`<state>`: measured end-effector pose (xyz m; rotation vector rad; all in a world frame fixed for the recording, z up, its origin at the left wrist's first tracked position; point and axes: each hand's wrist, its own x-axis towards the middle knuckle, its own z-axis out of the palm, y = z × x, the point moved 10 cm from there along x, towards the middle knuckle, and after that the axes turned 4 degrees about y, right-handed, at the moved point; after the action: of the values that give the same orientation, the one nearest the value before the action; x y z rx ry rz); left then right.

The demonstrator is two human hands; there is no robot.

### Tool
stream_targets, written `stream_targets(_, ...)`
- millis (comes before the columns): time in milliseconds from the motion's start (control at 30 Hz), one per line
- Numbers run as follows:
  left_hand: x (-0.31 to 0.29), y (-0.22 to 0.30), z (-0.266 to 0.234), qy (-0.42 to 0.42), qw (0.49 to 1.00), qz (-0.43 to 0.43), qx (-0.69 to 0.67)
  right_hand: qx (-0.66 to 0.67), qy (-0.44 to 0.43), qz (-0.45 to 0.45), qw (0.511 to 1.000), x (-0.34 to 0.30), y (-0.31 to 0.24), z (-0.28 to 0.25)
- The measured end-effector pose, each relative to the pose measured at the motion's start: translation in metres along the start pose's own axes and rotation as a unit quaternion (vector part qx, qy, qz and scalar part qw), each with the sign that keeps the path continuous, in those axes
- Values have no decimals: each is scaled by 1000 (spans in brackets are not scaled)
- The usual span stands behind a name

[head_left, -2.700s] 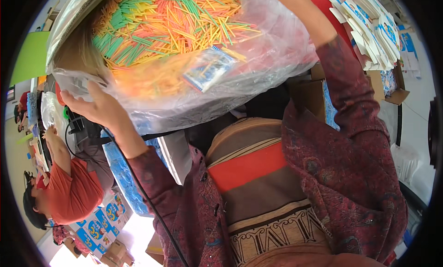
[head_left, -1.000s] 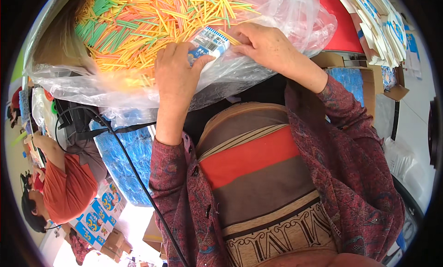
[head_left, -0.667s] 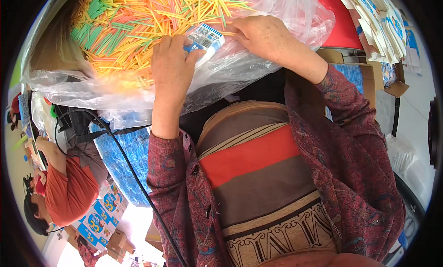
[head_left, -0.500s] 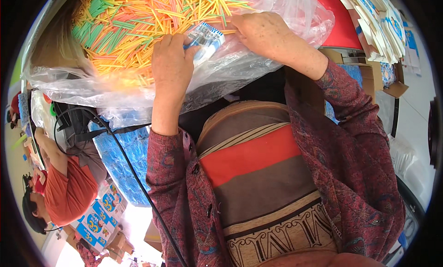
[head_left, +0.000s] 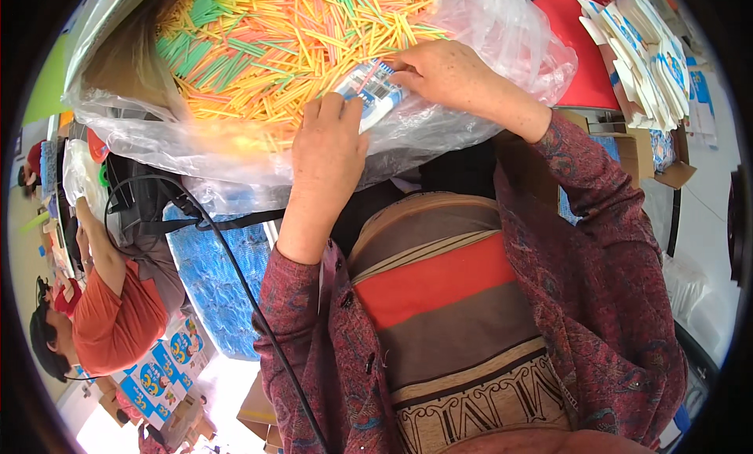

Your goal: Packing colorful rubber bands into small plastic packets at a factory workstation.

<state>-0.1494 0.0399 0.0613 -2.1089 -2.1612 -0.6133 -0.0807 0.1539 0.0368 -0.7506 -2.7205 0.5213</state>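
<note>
My left hand (head_left: 328, 144) grips a small white-and-blue plastic packet (head_left: 380, 93) by its lower left part, and its fingers cover that end. At the packet's upper right end is my right hand (head_left: 445, 71), its thumb and fingertips closed on the edge. A pinkish streak shows along the packet; whether it is a stick inside or behind the film I cannot tell. Just beyond both hands lies a big heap of thin sticks (head_left: 290, 42) in yellow, orange-pink and green. Clear plastic sheeting (head_left: 259, 160) lines the container under the heap and drapes over its near edge.
White-and-blue printed cartons (head_left: 635, 50) are stacked flat on a red surface (head_left: 561, 19) at the far right. An open cardboard box (head_left: 671, 160) stands below. Blue packaging (head_left: 223, 277) and a black cable (head_left: 235, 270) lie left of me. A person in an orange shirt (head_left: 121, 321) sits farther left.
The packet has turned and now reaches my right fingertips, which earlier pinched a yellow stick beside it. That stick no longer shows there. The whole view has shifted slightly.
</note>
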Motion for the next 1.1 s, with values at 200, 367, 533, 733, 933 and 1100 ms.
stream_targets(200,2,-23,-10,-12,991,-39,-129,65,-22,44,997,1,6,-3)
stream_targets(367,2,-42,-31,52,979,-78,-182,237,-57,144,959,-4,34,3)
stream_targets(533,2,-55,-55,97,961,-125,-229,226,43,-56,972,-25,12,-2)
stream_targets(733,-10,-98,-48,147,870,-251,-398,52,59,-59,995,-33,-5,-8)
stream_targets(933,11,-86,-94,292,944,-130,-84,-103,32,-15,994,-28,12,-17)
stream_targets(1100,14,-86,-60,287,954,12,91,-94,66,-92,989,1,-17,-31)
